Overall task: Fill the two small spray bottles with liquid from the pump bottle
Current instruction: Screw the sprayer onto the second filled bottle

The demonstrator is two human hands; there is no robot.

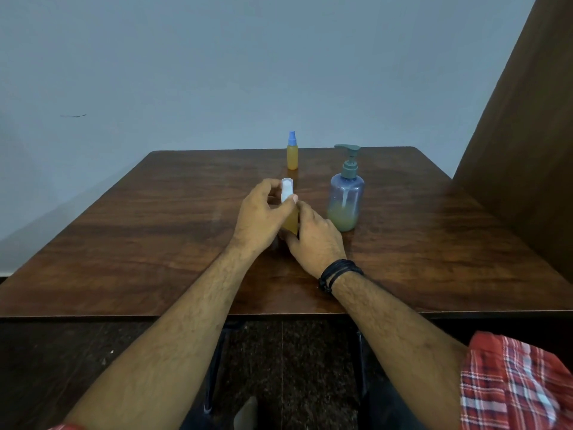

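At the centre of the dark wooden table [155, 218], both hands meet around one small spray bottle [292, 223], which stands upright or close to it and shows amber-yellow liquid between the fingers. On this bottle sits a white cap [286, 189]. The left hand [263, 218] is curled, its thumb and fingertips pinched on the lower part of the white cap. The right hand [313, 240] is closed around the bottle body from the right and near side, its thumb lying against the bottle wall; a black cord wristband [338, 274] circles the right wrist. Whether the bottle base touches the table cannot be determined, because the hands cover it. A second spray bottle [292, 155] stands upright near the far table edge, well apart from the hands, filled with the same yellow liquid and fitted with a blue cap [292, 138]. The pump bottle [345, 197] stands upright just to the right of the hands, not touching them; its translucent bluish body holds yellowish-green liquid in roughly the lower third, and its grey-green pump head [348, 148] has the spout pointing left. A red plaid sleeve [511, 383] shows at the lower right. Behind the table stands a plain grey-blue wall [248, 72].
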